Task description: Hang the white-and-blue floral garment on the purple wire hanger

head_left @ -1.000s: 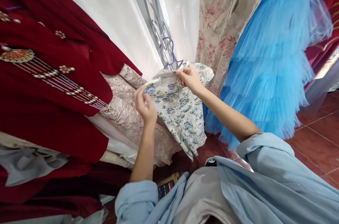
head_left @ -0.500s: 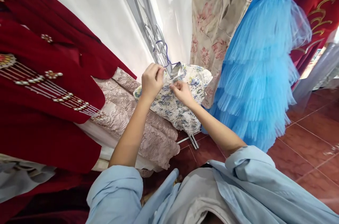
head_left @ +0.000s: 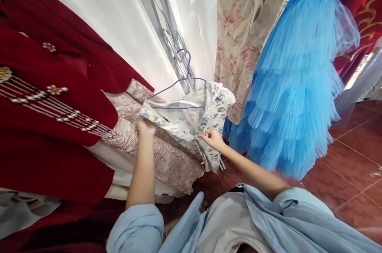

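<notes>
At far left, a deep-red velvety garment with pearl-like beadwork [head_left: 53, 117] is hanging beside a dusty-pink, raised-pattern fabric garment [head_left: 176, 157]. In front of the pink one, the person's left hand [head_left: 145, 127] is touching the left shoulder of a small white cloth garment printed with blue flowers [head_left: 216, 101]; blur is hiding whether its grip is closed. This floral garment is hanging at centre on a thin purple hanger [head_left: 188, 71], itself hanging at a grey metal stand with rings [head_left: 159, 10]. The right hand [head_left: 213, 140] is pinching the garment's front edge between thumb and finger. Further right, a beige dress with pink flowers [head_left: 235, 42] and a bright-blue tiered tulle dress [head_left: 295, 81] are hanging above a red tiled floor [head_left: 355, 157].

The floral cloth is looking light, soft and limp, likely creasing easily; the shoulder and front edges are seeming the surest places for holding it.

Half a second earlier, both hands were close together near the hanger's neck; now they are standing well apart and lower, the neckline is gaping wide, and the hanger's arms and lower bar are showing.
</notes>
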`<action>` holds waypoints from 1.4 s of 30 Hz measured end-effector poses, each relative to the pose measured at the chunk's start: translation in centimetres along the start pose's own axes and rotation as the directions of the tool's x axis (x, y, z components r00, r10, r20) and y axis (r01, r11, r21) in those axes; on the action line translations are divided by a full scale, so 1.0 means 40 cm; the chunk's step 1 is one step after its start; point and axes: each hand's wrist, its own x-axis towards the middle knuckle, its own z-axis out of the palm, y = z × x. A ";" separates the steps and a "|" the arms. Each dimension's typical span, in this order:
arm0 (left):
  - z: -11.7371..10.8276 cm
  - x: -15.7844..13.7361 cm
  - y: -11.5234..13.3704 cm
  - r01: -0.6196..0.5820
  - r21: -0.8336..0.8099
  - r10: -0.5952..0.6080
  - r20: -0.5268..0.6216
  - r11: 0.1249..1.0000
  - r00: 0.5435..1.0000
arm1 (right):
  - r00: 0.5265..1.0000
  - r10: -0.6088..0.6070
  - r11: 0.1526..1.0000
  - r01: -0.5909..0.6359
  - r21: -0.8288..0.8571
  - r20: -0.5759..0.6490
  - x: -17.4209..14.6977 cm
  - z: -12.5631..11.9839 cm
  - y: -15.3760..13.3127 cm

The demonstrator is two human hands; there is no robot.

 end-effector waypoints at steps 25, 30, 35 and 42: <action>0.249 -0.607 -0.157 0.393 0.256 -0.468 0.544 0.883 0.696 | 0.748 -0.222 0.972 0.221 0.081 0.625 0.004 -0.442 -0.145; 0.196 -0.604 -0.067 0.364 0.304 -0.468 0.425 0.880 0.775 | 0.879 -0.309 0.951 0.293 0.101 0.364 0.036 -0.646 -0.188; 0.167 -0.603 0.050 0.326 0.388 -0.484 0.438 0.862 0.757 | 0.910 -0.409 0.891 0.414 0.186 -0.068 0.179 -0.730 -0.145; 0.148 -0.577 0.114 0.163 0.367 -0.314 0.401 0.916 0.860 | 0.896 -0.440 0.886 0.443 0.137 -0.053 0.418 -0.713 -0.141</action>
